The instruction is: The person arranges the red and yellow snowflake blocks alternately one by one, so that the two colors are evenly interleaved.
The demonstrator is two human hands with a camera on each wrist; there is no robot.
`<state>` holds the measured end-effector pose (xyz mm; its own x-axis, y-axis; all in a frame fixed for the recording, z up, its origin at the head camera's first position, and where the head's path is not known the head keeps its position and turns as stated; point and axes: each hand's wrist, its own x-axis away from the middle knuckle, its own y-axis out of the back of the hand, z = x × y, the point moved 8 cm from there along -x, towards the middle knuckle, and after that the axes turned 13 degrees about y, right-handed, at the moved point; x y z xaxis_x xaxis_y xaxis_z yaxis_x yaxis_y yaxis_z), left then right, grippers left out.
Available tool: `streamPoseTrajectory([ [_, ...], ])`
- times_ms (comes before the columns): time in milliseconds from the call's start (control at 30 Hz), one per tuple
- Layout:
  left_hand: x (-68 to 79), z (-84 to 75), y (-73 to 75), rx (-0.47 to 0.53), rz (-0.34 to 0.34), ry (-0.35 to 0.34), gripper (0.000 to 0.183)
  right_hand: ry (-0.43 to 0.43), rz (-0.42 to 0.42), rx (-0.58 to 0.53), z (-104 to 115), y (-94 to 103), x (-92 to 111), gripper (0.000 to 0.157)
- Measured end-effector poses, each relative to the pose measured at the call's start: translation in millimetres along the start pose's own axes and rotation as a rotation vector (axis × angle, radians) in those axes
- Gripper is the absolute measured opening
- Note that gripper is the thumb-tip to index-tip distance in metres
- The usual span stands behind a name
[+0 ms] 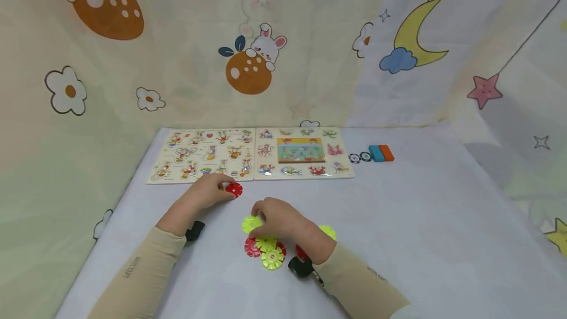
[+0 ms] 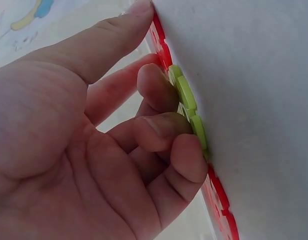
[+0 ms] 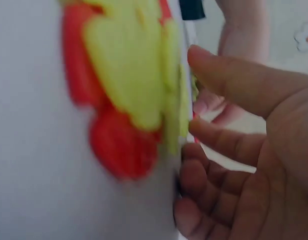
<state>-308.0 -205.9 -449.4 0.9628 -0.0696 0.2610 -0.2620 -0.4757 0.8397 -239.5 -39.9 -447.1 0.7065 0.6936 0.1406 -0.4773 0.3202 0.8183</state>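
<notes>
My left hand [image 1: 205,193] spans a red notched plastic disc [image 1: 234,190] just in front of the puzzle boards, thumb and index finger at opposite sides of its rim. In the left wrist view the thumb tip presses against the edge of a red disc [image 2: 158,35], while the other fingers curl beside yellow-green discs [image 2: 186,95]. My right hand [image 1: 283,220] holds a yellow-green disc [image 1: 250,224] by its rim between thumb and index finger. Under and in front of that hand lies a loose pile of red discs [image 1: 252,247] and yellow-green discs [image 1: 272,258], partly covered by the fingers.
Two picture puzzle boards [image 1: 201,155] [image 1: 261,174] lie side by side at the back. To their right are two small black-and-white rings [image 1: 355,158], a blue block [image 1: 376,153] and an orange block [image 1: 387,152]. Another yellow-green disc [image 1: 328,231] shows behind the right wrist. Patterned cloth hangs around the table.
</notes>
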Motion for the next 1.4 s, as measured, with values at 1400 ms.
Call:
streamPoseTrajectory([
  [1400,3.6,1.1,1.1,0.037,0.023,-0.003,0.044,-0.175,-0.342,-0.153,-38.3,32.7,-43.9,0.048],
])
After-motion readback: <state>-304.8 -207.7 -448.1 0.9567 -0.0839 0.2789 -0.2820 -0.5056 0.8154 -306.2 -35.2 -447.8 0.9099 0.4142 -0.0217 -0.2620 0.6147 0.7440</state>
